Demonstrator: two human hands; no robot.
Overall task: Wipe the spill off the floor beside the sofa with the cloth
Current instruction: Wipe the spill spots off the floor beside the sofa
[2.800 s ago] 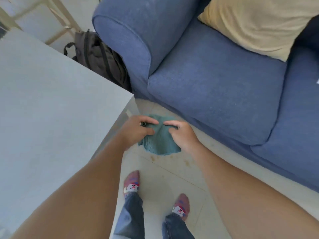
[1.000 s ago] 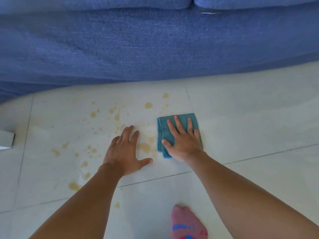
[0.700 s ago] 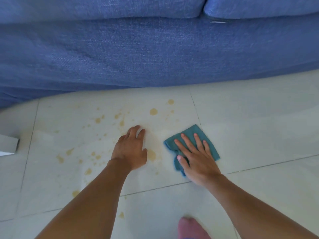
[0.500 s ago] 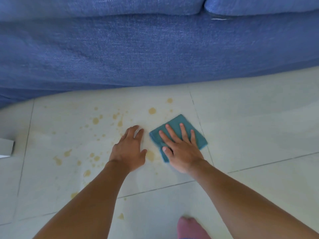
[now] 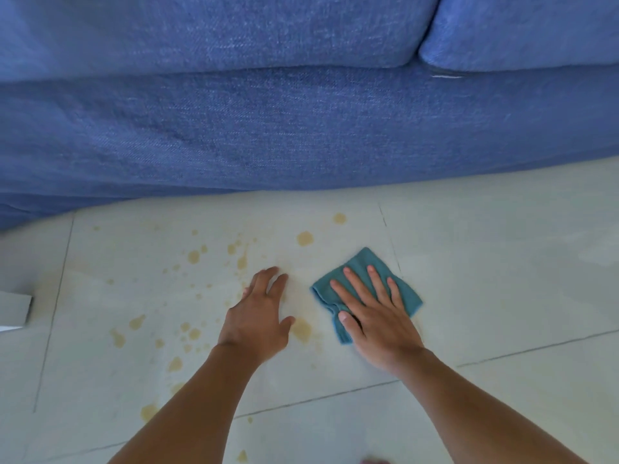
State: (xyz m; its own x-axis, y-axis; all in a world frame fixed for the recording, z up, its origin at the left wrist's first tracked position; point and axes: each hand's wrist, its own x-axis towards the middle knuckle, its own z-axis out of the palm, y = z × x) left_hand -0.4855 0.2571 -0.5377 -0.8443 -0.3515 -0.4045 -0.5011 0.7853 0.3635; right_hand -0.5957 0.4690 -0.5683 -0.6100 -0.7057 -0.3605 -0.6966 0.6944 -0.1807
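A folded teal cloth [image 5: 407, 294] lies flat on the pale tiled floor [image 5: 502, 269] just in front of the blue sofa [image 5: 268, 128]. My right hand [image 5: 371, 316] presses down on the cloth, fingers spread flat over it. My left hand [image 5: 258, 316] rests flat on the bare floor to the left of the cloth, holding nothing. The spill [image 5: 194, 256] is a scatter of yellow-brown drops and blotches across the tile, mostly left of and above my hands, with a larger blotch [image 5: 301, 329] between the two hands.
The sofa's front skirt runs the full width along the top and reaches the floor. A pale box-like corner [image 5: 15, 309] sticks in at the left edge. The tip of a pink sock [image 5: 373, 461] shows at the bottom edge.
I went from standing with the cloth in both hands to crouching at the floor. In the last second my right hand slid the cloth back and forth; it now sits further right.
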